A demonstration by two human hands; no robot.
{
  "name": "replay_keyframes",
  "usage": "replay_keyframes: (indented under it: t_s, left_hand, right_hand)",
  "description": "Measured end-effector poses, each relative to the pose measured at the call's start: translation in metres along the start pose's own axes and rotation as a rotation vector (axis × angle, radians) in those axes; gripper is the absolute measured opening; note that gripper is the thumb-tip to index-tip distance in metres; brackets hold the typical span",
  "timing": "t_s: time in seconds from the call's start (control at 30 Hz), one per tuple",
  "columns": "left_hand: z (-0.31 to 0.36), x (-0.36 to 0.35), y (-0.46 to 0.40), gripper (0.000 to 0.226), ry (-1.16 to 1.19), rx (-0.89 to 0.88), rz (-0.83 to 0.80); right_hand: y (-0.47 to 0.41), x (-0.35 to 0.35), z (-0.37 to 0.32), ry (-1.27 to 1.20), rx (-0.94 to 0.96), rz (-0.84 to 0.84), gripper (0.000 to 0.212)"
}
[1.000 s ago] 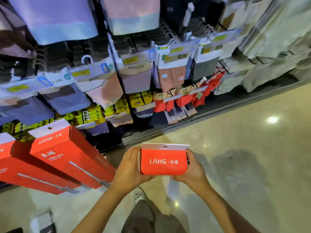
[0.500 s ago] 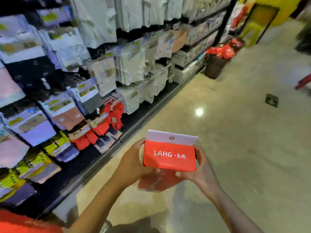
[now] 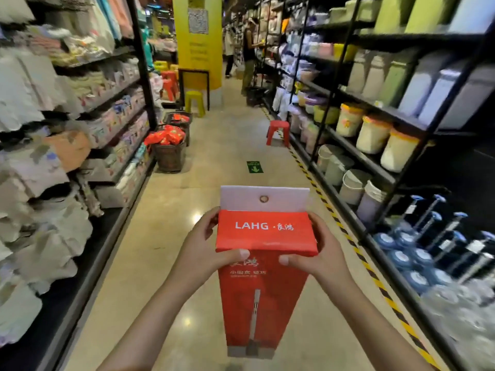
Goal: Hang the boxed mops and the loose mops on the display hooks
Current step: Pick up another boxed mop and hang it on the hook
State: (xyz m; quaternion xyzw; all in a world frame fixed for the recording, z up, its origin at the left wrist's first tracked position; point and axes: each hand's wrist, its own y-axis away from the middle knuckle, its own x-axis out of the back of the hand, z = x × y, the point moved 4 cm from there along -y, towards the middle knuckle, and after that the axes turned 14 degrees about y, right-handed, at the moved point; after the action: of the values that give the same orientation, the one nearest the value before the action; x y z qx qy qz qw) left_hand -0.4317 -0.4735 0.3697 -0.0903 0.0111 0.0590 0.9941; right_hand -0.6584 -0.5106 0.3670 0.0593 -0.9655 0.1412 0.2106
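Observation:
I hold a long red boxed mop (image 3: 263,290) upright in front of me over the aisle floor. Its top face reads LAHG, and a white hang tab with a round hole stands up at the top. My left hand (image 3: 206,245) grips the box's upper left side, thumb on the front. My right hand (image 3: 318,253) grips the upper right side the same way. The box's lower end points down toward the floor. No display hooks for mops and no loose mops are in view.
Shelves of packaged textiles (image 3: 61,145) line the left. Black racks with bins and buckets (image 3: 372,129) line the right, behind a yellow-black floor stripe (image 3: 348,236). Ahead stand baskets of red goods (image 3: 170,148), a red stool (image 3: 278,131), a yellow pillar (image 3: 199,41) and a person (image 3: 249,52).
My view has swung right, from the hanging goods on the left shelf to looking straight down the aisle. The box stays in both hands, and its long front face now shows.

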Motion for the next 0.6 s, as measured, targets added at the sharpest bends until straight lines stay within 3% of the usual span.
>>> replay_keyframes:
  t_s: [0.17, 0.33, 0.43, 0.6]
  left_hand:
    - [-0.004, -0.064, -0.106, 0.074, 0.105, -0.048, -0.177]
    - [-0.003, -0.135, -0.202, 0.075, 0.168, -0.064, -0.399]
    - [-0.004, -0.174, -0.251, 0.074, 0.184, -0.073, -0.531]
    - [-0.011, -0.233, -0.317, 0.094, 0.195, -0.058, -0.679]
  right_hand:
    - [-0.055, 0.059, 0.017, 0.011, -0.054, 0.193, 0.098]
    - [-0.102, 0.111, 0.041, -0.001, -0.127, 0.414, 0.080]
    - [-0.122, 0.135, 0.054, -0.003, -0.183, 0.529, 0.082]
    - [-0.157, 0.170, 0.078, 0.061, -0.242, 0.657, 0.080]
